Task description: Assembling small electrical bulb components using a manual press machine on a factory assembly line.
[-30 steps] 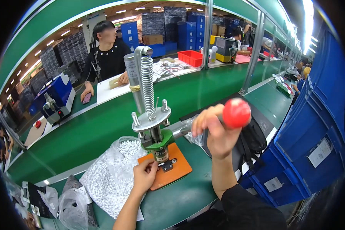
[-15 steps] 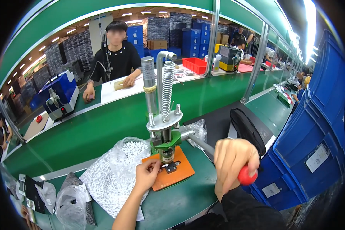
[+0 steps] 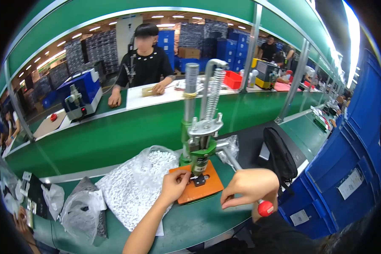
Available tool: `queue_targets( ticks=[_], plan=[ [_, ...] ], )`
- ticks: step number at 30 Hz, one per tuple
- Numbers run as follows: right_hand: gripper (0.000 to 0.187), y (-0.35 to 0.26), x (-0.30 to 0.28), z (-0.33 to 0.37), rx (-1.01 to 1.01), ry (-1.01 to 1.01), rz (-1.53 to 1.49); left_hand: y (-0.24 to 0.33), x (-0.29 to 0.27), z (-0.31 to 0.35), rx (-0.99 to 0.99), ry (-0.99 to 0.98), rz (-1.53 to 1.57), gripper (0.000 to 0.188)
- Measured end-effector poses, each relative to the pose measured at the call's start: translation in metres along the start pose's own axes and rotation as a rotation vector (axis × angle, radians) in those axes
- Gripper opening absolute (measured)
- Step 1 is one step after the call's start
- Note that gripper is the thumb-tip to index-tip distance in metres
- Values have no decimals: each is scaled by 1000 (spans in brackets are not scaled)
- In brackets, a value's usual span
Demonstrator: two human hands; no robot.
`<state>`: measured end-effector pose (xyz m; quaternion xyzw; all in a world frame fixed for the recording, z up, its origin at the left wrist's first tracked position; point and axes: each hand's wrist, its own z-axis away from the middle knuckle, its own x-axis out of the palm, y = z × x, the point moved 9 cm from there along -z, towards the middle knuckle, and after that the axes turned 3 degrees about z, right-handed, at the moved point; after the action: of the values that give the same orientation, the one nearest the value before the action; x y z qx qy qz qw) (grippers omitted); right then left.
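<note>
My left hand [image 3: 175, 185] is at the base of a green hand press [image 3: 200, 163], its thumb and fingertips closed on a small white part [image 3: 193, 178]. The part's tip reaches a black metal fixture [image 3: 199, 180] on an orange plate [image 3: 216, 184], below the press ram. My right hand [image 3: 252, 186] hangs over the end of the press lever [image 3: 233, 158], with the red ball knob [image 3: 265, 208] beside its wrist. Its fingers point down and left, tips drawn together. Whether something small is between them is hidden.
A clear bag of small white parts [image 3: 133, 186] lies left of the press, with a bag of dark parts [image 3: 84, 207] further left. Blue crates [image 3: 347, 169] stack at the right. A black pouch [image 3: 279, 154] lies behind my right hand. Across the green partition a person [image 3: 146, 63] works.
My right hand has come off the red knob and turned left, fingertips down. The knob sits lower in view. My left hand stays at the fixture. The whole view has shifted.
</note>
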<state>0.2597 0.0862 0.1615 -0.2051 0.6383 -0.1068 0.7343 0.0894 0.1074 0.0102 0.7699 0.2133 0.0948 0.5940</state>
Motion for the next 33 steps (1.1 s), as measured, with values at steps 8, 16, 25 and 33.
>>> queue_targets(
  ticks=[8, 16, 25, 33],
  plan=[
    [27, 11, 31, -1, 250, 226, 454, 0, 0, -3, 36, -30, -51, 17],
    [27, 8, 27, -3, 230, 289, 446, 0, -1, -3, 48, -15, -93, 18],
    [31, 24, 48, -10, 270, 293, 522, 2, 2, 0, 25, -6, -95, 16],
    [29, 25, 44, -11, 242, 303, 511, 6, 0, 0, 66, -33, -122, 12]
  ],
)
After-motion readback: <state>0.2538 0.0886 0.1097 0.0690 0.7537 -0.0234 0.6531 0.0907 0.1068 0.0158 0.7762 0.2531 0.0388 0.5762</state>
